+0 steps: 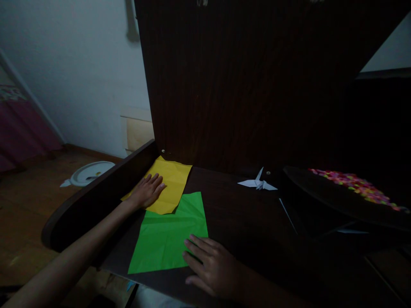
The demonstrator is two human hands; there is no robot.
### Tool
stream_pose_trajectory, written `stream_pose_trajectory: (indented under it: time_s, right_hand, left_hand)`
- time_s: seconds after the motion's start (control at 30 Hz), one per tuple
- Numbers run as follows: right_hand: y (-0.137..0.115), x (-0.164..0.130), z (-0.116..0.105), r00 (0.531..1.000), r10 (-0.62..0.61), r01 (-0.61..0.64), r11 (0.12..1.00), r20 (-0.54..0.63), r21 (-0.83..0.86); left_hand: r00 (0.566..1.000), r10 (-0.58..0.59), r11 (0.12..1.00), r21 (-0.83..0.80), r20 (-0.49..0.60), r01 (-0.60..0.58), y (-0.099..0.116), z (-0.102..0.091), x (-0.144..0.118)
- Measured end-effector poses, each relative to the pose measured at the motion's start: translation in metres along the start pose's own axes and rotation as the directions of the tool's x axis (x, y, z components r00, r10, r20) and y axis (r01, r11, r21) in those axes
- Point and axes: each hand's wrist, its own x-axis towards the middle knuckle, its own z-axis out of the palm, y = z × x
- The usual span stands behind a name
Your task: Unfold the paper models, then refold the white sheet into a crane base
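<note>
A yellow paper sheet (171, 182) lies at the far left corner of the dark wooden desk (244, 214). My left hand (147, 191) rests flat on its near left part, fingers spread. A green paper sheet (167, 233) lies in front of it, its far corner overlapping the yellow sheet's edge. My right hand (210, 265) lies palm down on the green sheet's near right corner, fingers slightly apart. Neither hand grips anything. A white folded paper crane (257, 183) stands on the desk to the right, apart from both hands.
A dark tray (321, 194) holding several small colourful bits (356, 186) sits at the right. The desk's tall dark back panel (244, 85) rises behind the papers, with a raised side rail (105, 188) at left. A white round lid (90, 173) lies on the wooden floor.
</note>
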Motion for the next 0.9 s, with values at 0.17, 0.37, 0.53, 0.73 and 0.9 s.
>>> stream_pose_trajectory:
  time_s: [0.17,0.37,0.53,0.73,0.9]
  right_hand:
    - [0.0,-0.029,0.004,0.988,-0.096,0.068,0.974,-0.122,-0.216]
    - [0.001,-0.046,0.002,0.985,-0.164,0.139,0.935,-0.052,-0.327]
    - [0.015,-0.045,-0.029,0.985,-0.133,0.091,0.943,-0.11,-0.319]
    - [0.044,-0.028,-0.106,0.964,0.034,-0.156,0.877,-0.264,-0.455]
    - [0.063,0.007,-0.145,0.918,0.179,-0.357,0.764,-0.355,-0.538]
  left_hand:
    - [0.995,-0.075,0.997,-0.031,-0.068,0.073,0.005,-0.025,0.001]
    - [0.981,-0.119,0.99,-0.094,-0.152,0.106,0.011,-0.05,0.001]
    - [0.997,-0.055,0.986,-0.161,-0.048,0.046,0.014,-0.041,-0.006]
    - [0.999,-0.015,0.969,-0.246,-0.038,0.005,0.03,-0.043,-0.011]
    - [0.984,0.156,0.801,-0.595,0.091,-0.072,0.074,-0.066,-0.015]
